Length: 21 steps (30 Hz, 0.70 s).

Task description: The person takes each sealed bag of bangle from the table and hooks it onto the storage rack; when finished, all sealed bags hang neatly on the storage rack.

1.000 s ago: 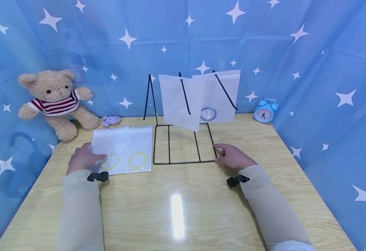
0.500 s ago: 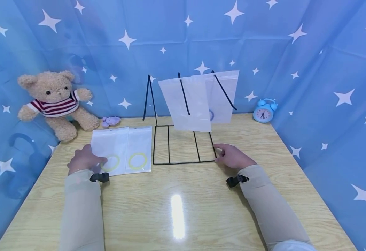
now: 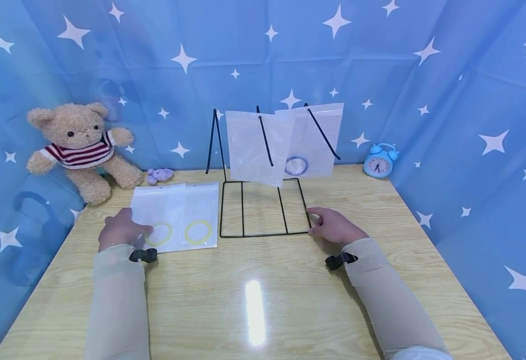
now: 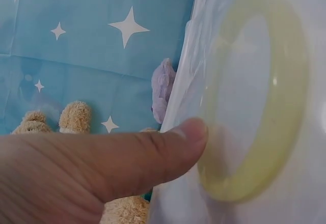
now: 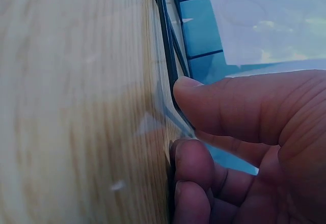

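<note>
Two flat zip bags lie side by side on the table, a left bag (image 3: 156, 200) and a right bag (image 3: 202, 200). Each has a yellow bangle (image 3: 198, 232) inside. My left hand (image 3: 120, 230) rests at the left bag's edge; in the left wrist view its straight thumb (image 4: 153, 155) touches the plastic beside the bangle, with the other fingers hidden. A black wire display rack (image 3: 265, 235) stands right of the bags. My right hand (image 3: 335, 225) holds the rack's front right corner, thumb and fingers curled at the wire. From its prongs hang a middle bag (image 3: 249, 150) and a right-hand bag (image 3: 328, 122) with a bluish bangle (image 3: 296, 165).
A teddy bear (image 3: 80, 132) sits at the back left, with a small purple toy (image 3: 159, 175) next to it. A blue alarm clock (image 3: 381, 161) stands at the back right. Blue star-patterned cloth (image 3: 244, 30) borders the wooden table (image 3: 199, 305).
The middle hanging bag has swung right and then back left, covering and uncovering the bluish bangle. Both hands stay almost where they were.
</note>
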{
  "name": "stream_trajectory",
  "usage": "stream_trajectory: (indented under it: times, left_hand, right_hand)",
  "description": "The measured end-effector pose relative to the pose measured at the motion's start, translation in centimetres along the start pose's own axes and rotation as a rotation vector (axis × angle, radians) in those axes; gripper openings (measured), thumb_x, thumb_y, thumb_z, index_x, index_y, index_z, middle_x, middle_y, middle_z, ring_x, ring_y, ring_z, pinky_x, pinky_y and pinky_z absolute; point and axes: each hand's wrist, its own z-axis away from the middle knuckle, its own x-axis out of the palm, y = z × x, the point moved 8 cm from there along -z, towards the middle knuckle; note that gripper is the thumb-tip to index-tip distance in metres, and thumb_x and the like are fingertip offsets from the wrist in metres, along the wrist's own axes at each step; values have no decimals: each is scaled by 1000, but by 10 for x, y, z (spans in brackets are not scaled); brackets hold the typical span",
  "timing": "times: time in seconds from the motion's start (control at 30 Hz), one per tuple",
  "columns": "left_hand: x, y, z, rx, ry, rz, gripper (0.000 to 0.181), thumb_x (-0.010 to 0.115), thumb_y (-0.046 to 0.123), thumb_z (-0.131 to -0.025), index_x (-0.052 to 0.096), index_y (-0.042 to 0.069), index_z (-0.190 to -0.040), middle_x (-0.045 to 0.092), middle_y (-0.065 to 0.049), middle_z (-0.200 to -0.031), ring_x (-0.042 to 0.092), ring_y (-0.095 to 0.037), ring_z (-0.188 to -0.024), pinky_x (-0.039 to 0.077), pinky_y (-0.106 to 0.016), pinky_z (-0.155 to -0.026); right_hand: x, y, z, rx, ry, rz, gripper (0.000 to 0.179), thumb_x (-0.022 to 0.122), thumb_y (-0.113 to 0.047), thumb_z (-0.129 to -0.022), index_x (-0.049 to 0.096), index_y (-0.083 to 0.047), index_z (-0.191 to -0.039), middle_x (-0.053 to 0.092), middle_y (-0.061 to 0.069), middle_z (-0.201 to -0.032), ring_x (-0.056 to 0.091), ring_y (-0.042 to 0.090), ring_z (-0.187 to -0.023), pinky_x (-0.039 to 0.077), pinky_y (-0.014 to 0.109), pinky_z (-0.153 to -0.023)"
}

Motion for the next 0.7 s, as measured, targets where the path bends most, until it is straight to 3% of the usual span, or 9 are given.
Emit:
stream_trajectory:
  times: [0.2,0.37,0.5,0.7]
  left_hand:
    - [-2,1,1,-26,-14,42,93,69,26,-95,18,-5,-165,22,-40,-164,26,-63,-147,32,-75,-115]
    - [-3,10,4,39,-60,78,63,48,8,-101,33,-5,-160,26,-37,-165,28,-58,-149,31,-74,-118]
    - [-5,17,7,91,-98,149,54,39,5,-102,44,-2,-155,24,-35,-167,28,-54,-149,29,-75,-118]
    - [-16,31,12,206,-33,233,50,39,6,-103,52,2,-152,25,-29,-170,21,-53,-155,21,-75,-121]
  right_hand:
    - [1,2,0,0,-6,0,69,72,-20,-100,43,-10,-162,55,5,-78,47,21,-64,43,35,-57]
    - [1,3,-1,-3,5,7,69,73,-20,-99,44,-11,-161,55,5,-78,47,21,-63,43,35,-57]
    - [1,3,-2,-1,5,7,69,73,-19,-99,44,-11,-161,55,5,-77,47,21,-63,43,35,-57]
    - [2,4,-1,5,2,-6,68,72,-18,-100,44,-13,-162,52,4,-74,44,20,-61,42,35,-56]
